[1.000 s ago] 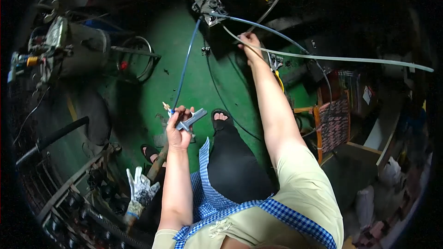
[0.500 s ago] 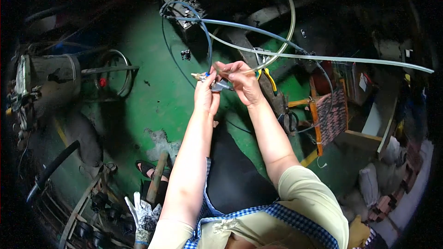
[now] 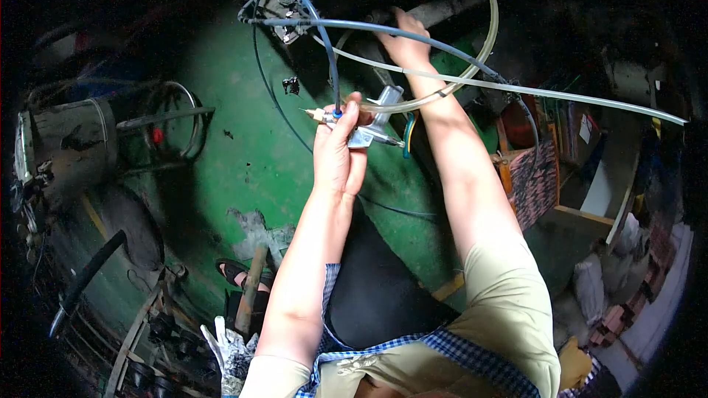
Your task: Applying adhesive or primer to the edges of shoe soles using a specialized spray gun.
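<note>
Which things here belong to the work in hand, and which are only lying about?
In use:
grey metal tool, in left hand
blue hose, joined to it
curved clear hose, reaching toward it

Apparently lying about:
patterned chair
white glove

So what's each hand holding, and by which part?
Left hand: grey metal tool, held by the end near its blue hose fitting. Right hand: can't tell; its fingertips are lost in shadow.
</note>
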A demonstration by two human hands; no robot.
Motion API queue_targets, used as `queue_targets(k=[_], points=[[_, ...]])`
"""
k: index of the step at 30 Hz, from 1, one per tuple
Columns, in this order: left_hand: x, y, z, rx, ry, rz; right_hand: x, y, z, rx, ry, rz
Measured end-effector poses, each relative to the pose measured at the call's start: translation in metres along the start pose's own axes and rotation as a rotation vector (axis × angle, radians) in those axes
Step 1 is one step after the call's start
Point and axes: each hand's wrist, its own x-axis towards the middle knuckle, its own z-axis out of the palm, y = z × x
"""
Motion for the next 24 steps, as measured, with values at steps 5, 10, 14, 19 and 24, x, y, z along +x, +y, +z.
queue_targets(k=[5,10,14,19,24], points=[[-0.012,0.0,0.001,-0.106,-0.025,-0.078,0.017,-0.009,0.023,-0.372,-0.088,-0.067],[-0.03,0.007,0.008,-0.15,-0.103,-0.135,0.019,-0.005,-0.002,-0.306,-0.093,0.047],[-0.041,-0.005,-0.003,-0.177,-0.058,-0.25,-0.006,0.021,-0.026,-0.128,-0.118,-0.061],[-0.035,-0.028,-0.037,-0.169,0.04,-0.329,-0.006,0.038,-0.016,-0.136,-0.255,-0.172],[-0.031,-0.028,-0.041,-0.171,0.06,-0.33,-0.004,0.042,-0.008,0.079,-0.18,-0.079]])
